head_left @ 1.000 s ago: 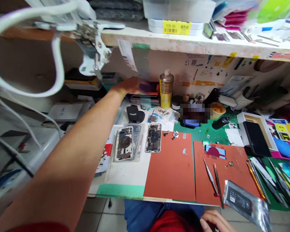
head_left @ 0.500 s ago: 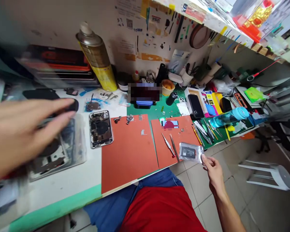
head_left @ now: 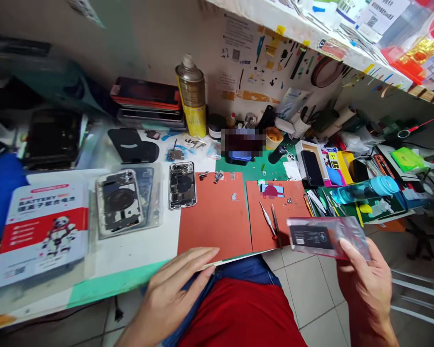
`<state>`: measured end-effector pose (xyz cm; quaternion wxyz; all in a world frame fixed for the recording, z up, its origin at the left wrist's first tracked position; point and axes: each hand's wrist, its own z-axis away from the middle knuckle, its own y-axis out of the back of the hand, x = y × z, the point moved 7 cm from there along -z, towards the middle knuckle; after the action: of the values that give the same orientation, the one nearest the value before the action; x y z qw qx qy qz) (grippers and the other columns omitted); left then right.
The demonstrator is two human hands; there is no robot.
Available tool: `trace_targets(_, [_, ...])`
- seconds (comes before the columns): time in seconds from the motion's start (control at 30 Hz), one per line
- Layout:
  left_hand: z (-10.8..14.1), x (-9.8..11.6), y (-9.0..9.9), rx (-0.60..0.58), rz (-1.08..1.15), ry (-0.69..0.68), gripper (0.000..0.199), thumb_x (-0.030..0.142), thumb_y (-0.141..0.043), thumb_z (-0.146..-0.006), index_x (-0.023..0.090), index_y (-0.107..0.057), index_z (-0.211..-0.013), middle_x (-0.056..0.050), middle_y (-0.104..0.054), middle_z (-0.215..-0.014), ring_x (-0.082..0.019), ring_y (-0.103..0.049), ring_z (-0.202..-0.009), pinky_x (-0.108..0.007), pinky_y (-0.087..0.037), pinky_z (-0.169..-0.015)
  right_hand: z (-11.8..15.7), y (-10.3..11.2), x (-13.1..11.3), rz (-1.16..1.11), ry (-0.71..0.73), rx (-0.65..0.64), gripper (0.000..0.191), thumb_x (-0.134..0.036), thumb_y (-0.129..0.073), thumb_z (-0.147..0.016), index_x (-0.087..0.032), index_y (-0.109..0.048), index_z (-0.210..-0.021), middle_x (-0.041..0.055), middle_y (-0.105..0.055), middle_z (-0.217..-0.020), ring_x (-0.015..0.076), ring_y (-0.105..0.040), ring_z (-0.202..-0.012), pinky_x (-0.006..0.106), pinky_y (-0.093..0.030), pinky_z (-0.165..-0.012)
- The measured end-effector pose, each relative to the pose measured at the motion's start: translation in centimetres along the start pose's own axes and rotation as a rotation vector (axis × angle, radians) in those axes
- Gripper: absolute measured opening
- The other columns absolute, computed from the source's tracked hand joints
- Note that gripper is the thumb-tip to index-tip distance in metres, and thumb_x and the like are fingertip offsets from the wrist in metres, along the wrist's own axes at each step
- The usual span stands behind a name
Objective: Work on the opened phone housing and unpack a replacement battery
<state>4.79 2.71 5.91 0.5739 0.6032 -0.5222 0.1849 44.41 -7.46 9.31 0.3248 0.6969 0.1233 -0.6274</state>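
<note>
At the bench's (head_left: 139,255) front edge, in the head view, the left hand (head_left: 168,284) has straight fingers, thumb spread apart, beside a smooth terracotta mat (head_left: 215,221); whether it touches cannot be told. Mat surface stretches between it and small metal parts (head_left: 219,177). Farther right, against tiled floor (head_left: 314,308), the right hand (head_left: 369,279) pinches a shiny, crinkled pouch (head_left: 337,229) holding a flat black rectangular battery (head_left: 311,237). Slim tweezers (head_left: 276,224) lie just left.

Left hand (head_left: 175,284) drawn to near edge of orange mat (head_left: 215,217), silver pouch (head_left: 323,236) lifted in right hand (head_left: 367,274)
</note>
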Motion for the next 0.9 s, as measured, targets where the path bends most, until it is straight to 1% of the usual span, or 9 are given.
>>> trace_targets(0.07, [-1.2, -0.6, -0.7, -0.034, 0.156, 0.180, 0.037, 0.036, -0.062, -0.106, 0.045, -0.069, -0.141, 0.003, -0.078, -0.136, -0.022, -0.076, -0.124, -0.037, -0.062, -0.109, 0.9, -5.6, -1.3, -0.046, -0.027, -0.374, 0.029, -0.050, -0.086, -0.087, -0.027, -0.080, -0.104, 0.0069, -0.079, -0.099, 0.0243, -0.076, -0.086, 0.040, -0.065, -0.077])
trace_targets(0.13, [-2.9, -1.1, -1.7, -0.118, 0.357, 0.366, 0.041, 0.051, -0.055, -0.108, 0.034, -0.071, -0.142, -0.004, -0.075, -0.143, -0.027, -0.072, -0.131, -0.043, -0.059, -0.114, 2.7, -11.5, -1.8, -0.055, -0.046, -0.753, 0.029, -0.051, -0.085, -0.089, -0.023, -0.076, -0.094, 0.0036, -0.074, -0.088, 0.0211, -0.069, -0.079, 0.037, -0.060, -0.072])
trace_targets(0.17, [-3.8, -1.0, -2.5, -0.199, 0.462, 0.422, 0.046, 0.058, -0.055, -0.106, 0.029, -0.073, -0.138, -0.007, -0.075, -0.142, -0.028, -0.073, -0.130, -0.045, -0.059, -0.113, 3.4, -13.9, -1.8, -0.060, -0.051, -0.871, 0.030, -0.051, -0.083, -0.091, -0.022, -0.074, -0.090, 0.0017, -0.071, -0.083, 0.0189, -0.066, -0.075, 0.034, -0.057, -0.070])
trace_targets(0.23, [-5.3, -0.9, -3.7, -0.354, 0.633, 0.491, 0.054, 0.065, -0.065, -0.099, 0.024, -0.075, -0.133, -0.011, -0.079, -0.134, -0.030, -0.076, -0.119, -0.045, -0.062, -0.105, 4.7, -17.7, -1.5, -0.074, -0.054, -1.014, 0.034, -0.052, -0.082, -0.093, -0.020, -0.071, -0.086, -0.0008, -0.066, -0.079, 0.0157, -0.060, -0.072, 0.031, -0.053, -0.069])
trace_targets(0.3, [-6.5, -1.3, -4.0, -0.386, 0.696, 0.515, 0.055, 0.067, -0.070, -0.094, 0.020, -0.077, -0.122, -0.012, -0.081, -0.123, -0.029, -0.077, -0.109, -0.041, -0.063, -0.095, 5.5, -20.0, -1.3, -0.079, -0.051, -1.083, 0.036, -0.054, -0.081, -0.093, -0.020, -0.070, -0.088, -0.0012, -0.064, -0.080, 0.0150, -0.059, -0.073, 0.029, -0.052, -0.069])
trace_targets(0.4, [-7.0, -2.6, -3.8, -0.366, 0.650, 0.529, 0.053, 0.068, -0.069, -0.092, 0.018, -0.077, -0.105, -0.010, -0.082, -0.103, -0.024, -0.076, -0.090, -0.033, -0.059, -0.077, 5.9, -21.5, -1.7, 0.009, -0.008, -1.148, 0.039, -0.057, -0.078, -0.094, -0.019, -0.070, -0.090, 0.0001, -0.067, -0.081, 0.0163, -0.062, -0.075, 0.030, -0.053, -0.070])
trace_targets(0.57, [-6.9, -3.5, -3.7, -0.449, 0.585, 0.527, 0.044, 0.060, -0.069, -0.093, 0.017, -0.078, -0.098, -0.007, -0.079, -0.089, -0.020, -0.071, -0.076, -0.028, -0.052, -0.065, 5.0, -23.0, -5.1, 0.158, 0.249, -1.218, 0.035, -0.044, -0.073, -0.098, -0.021, -0.073, -0.123, 0.0076, -0.080, -0.113, 0.0209, -0.072, -0.097, 0.036, -0.059, -0.087])
trace_targets(0.7, [-7.2, -3.1, -3.6, -0.507, 0.539, 0.492, 0.039, 0.055, -0.068, -0.095, 0.017, -0.078, -0.103, -0.006, -0.079, -0.086, -0.019, -0.069, -0.074, -0.026, -0.049, -0.063, 4.8, -24.6, -6.1, 0.248, 0.281, -1.359, 0.020, -0.035, -0.067, -0.099, -0.020, -0.078, -0.105, 0.0054, -0.081, -0.101, 0.0183, -0.071, -0.086, 0.032, -0.057, -0.078])
trace_targets(0.9, [-7.6, -2.9, -3.2, -0.509, 0.457, 0.438, 0.040, 0.054, -0.062, -0.099, 0.017, -0.077, -0.099, -0.005, -0.076, -0.085, -0.018, -0.065, -0.075, -0.026, -0.046, -0.063, 4.9, -25.4, -5.9, 0.313, 0.294, -1.380, 0.017, -0.036, -0.070, -0.099, -0.020, -0.076, -0.096, 0.0023, -0.077, -0.085, 0.0158, -0.066, -0.073, 0.029, -0.051, -0.068])
